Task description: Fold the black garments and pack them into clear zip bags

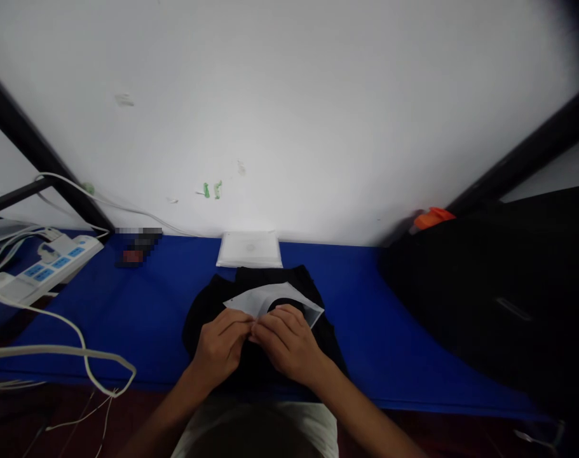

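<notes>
Both hands meet over a folded black cloth [208,304] that lies at the front of the blue surface. My left hand [224,343] pinches the near edge of a whitish, translucent plastic bag [251,301]. Right beside it, my right hand [289,340] is closed on the same edge, fingertips nearly touching the left ones. Something black shows at the bag's middle, partly behind the right fingers; I cannot tell whether it is inside. The fingers hide the pinched edge.
A flat white packet [250,249] lies against the wall. At the left are a power strip [51,267] with plugs, loose white cables [55,349] and a dark blurred-out object [139,248]. A large black bag-like bulk [461,286] with an orange piece [433,218] fills the right.
</notes>
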Action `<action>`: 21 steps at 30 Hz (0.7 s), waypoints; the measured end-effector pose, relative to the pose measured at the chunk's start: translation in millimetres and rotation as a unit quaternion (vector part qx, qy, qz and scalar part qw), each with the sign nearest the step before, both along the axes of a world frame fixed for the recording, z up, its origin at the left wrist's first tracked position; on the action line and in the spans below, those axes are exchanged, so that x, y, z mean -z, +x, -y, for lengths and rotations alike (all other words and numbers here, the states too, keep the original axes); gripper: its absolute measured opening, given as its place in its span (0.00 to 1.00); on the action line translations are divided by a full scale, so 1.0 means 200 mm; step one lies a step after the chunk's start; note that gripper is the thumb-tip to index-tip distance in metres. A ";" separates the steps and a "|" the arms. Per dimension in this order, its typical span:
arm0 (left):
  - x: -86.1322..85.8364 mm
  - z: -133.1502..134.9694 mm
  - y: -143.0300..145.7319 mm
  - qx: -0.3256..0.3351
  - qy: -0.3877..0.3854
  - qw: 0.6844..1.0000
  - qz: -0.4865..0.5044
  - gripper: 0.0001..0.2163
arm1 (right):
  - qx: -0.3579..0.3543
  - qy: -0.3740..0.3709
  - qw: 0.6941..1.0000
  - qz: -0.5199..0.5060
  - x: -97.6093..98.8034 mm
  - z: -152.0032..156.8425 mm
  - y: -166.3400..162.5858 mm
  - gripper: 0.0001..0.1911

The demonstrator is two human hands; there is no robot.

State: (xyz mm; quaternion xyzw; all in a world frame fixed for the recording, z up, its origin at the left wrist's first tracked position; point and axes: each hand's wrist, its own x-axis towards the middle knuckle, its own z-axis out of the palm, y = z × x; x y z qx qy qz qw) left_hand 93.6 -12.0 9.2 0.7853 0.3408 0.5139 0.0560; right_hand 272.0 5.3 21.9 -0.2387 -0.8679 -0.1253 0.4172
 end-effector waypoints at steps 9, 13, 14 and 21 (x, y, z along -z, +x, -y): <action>-0.01 -0.01 -0.07 -0.045 0.007 0.999 0.029 0.08 | 0.081 -0.032 0.996 0.028 0.01 -0.07 0.15 0.10; -0.04 0.00 -0.17 -0.087 0.004 0.995 0.049 0.06 | 0.162 -0.076 0.984 0.017 0.06 -0.09 0.38 0.07; -0.04 0.00 -0.18 -0.077 0.001 0.996 0.049 0.06 | 0.160 -0.088 0.983 0.017 0.07 -0.09 0.42 0.07; -0.01 0.04 -0.12 0.081 -0.066 0.991 0.086 0.06 | 0.089 -0.201 0.971 0.095 0.02 -0.04 0.36 0.23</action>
